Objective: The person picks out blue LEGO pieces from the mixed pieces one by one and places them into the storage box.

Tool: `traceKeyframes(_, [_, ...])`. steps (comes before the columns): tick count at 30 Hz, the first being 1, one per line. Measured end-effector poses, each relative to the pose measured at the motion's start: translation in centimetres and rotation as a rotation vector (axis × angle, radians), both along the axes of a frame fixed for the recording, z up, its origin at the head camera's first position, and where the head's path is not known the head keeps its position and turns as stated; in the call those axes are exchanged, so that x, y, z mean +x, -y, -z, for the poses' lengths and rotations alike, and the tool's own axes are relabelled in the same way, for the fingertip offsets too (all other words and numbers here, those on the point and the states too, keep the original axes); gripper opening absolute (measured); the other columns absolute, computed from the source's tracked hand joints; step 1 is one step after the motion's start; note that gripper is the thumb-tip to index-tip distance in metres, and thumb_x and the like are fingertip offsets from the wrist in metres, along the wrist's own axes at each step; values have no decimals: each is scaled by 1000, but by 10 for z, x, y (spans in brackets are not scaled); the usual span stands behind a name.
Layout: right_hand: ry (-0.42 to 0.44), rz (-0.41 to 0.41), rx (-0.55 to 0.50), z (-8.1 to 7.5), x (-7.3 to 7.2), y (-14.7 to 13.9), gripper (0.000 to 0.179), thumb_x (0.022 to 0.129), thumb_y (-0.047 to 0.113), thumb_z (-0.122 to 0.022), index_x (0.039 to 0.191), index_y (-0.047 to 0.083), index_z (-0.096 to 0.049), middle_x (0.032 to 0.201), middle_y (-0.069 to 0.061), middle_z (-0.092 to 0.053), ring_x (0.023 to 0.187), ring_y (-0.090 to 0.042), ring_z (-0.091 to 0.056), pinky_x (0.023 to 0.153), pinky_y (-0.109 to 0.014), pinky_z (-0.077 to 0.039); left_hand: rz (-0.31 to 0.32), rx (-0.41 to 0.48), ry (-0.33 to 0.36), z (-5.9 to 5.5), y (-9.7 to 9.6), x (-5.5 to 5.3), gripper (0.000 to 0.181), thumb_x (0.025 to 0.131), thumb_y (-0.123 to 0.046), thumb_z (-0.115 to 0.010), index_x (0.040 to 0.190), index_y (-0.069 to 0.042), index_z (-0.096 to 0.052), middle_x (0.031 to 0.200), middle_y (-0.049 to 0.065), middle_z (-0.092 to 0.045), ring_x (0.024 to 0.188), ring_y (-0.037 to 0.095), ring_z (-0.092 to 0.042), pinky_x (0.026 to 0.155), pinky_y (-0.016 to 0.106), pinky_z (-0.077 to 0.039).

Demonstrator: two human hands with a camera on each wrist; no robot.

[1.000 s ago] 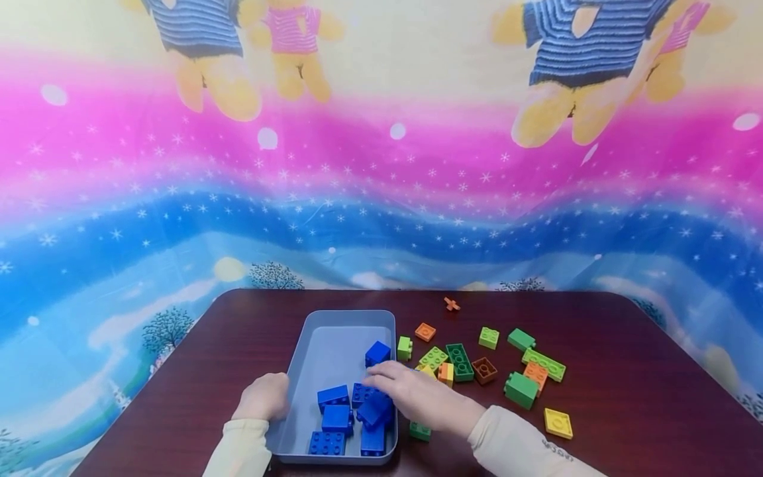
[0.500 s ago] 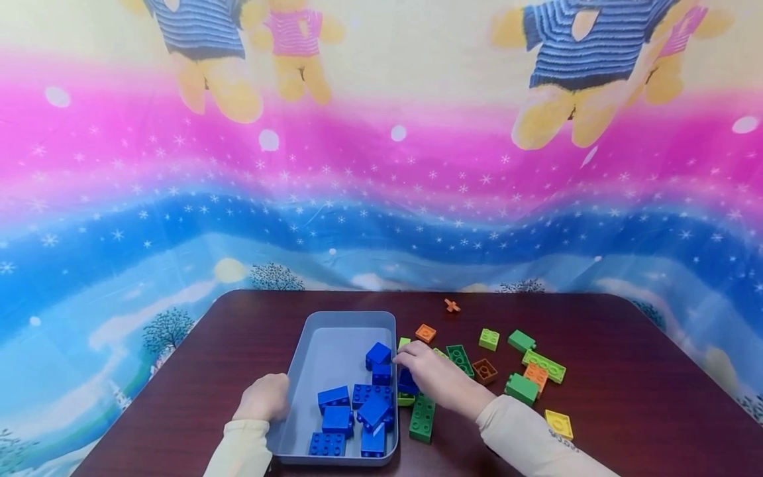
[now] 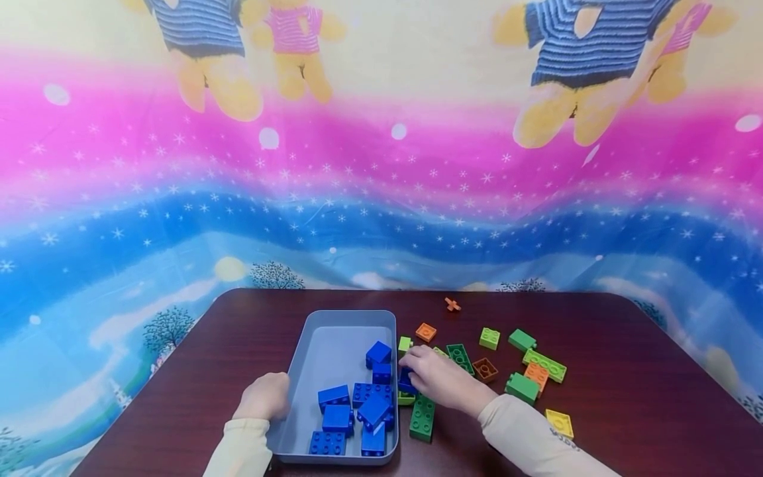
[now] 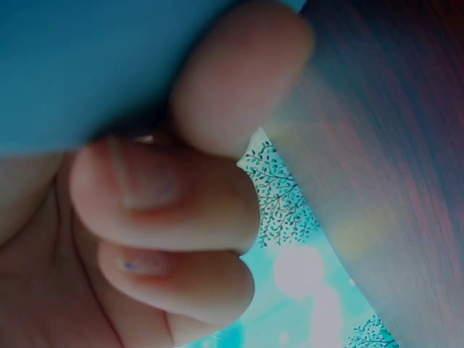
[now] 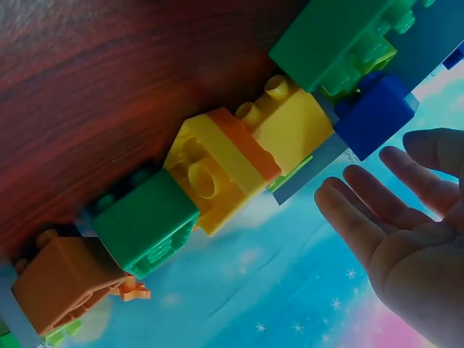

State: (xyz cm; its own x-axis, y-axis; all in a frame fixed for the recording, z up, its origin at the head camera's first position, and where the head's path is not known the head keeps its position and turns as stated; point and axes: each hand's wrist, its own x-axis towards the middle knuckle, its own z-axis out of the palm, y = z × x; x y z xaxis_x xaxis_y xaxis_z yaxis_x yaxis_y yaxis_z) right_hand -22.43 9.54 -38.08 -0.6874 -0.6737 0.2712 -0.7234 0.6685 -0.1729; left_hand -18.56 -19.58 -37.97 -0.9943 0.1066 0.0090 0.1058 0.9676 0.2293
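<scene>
My left hand (image 3: pixel 264 396) grips the left wall of the grey-blue tray (image 3: pixel 310 351); in the left wrist view its curled fingers (image 4: pixel 181 210) lie against the tray. Inside the tray lie several blue bricks (image 3: pixel 337 419), mostly toward the near end and right side. My right hand (image 3: pixel 438 377) is just right of the tray, over loose bricks. Beneath its fingertips a blue brick (image 3: pixel 407 380) partly shows. The right wrist view has this blue brick (image 5: pixel 377 116) close to the spread fingers (image 5: pixel 355 217), with no grip on it visible.
A long green brick (image 3: pixel 422 419) lies near the tray's right wall. Green, orange, yellow and brown bricks are scattered to the right, including a yellow plate (image 3: pixel 558 424). An orange cross-shaped piece (image 3: pixel 452 304) is near the table's far edge. A printed curtain hangs behind.
My right hand has left the tray's right side and moved right over the loose bricks. A blue brick by the right wall inside the tray is now uncovered. The left hand stays put.
</scene>
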Motion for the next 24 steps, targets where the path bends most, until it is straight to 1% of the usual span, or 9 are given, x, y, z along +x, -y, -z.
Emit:
traceKeyframes(5, [34,0,10,2,0,2,20,84,13,-60,101,3,-62,98,-7,-59,90,-17,-56,77,-30,-46,0,2,0,0,0,0,20,65,9,-57,57,-6,-45,53,4,-41,47,16,-40,43,30,-35])
traceKeyframes(8, [35,-3,12,2,1,3,20,85,14,-60,101,2,-62,97,-8,-59,90,-18,-56,76,-30,-46,-1,1,-1,0,0,0,20,65,8,-57,58,-6,-45,53,4,-41,47,16,-40,43,30,-35])
traceKeyframes(13, [55,16,16,1,2,3,23,87,17,-57,102,1,-62,98,-9,-59,92,-20,-56,78,-32,-46,-4,-1,3,0,0,0,19,65,8,-58,58,-5,-46,53,4,-41,48,17,-40,43,30,-35])
traceKeyframes(16, [73,32,27,1,3,3,27,87,21,-58,104,1,-62,100,-9,-59,93,-20,-56,79,-33,-46,-6,2,4,0,0,0,20,66,8,-57,57,-6,-45,53,4,-40,47,16,-39,42,29,-35])
traceKeyframes(24, [53,1,44,2,4,6,27,82,18,-64,103,0,-62,96,-8,-60,88,-17,-58,74,-28,-47,-3,6,0,2,1,-1,20,65,8,-57,57,-6,-45,53,4,-41,48,16,-39,43,30,-35])
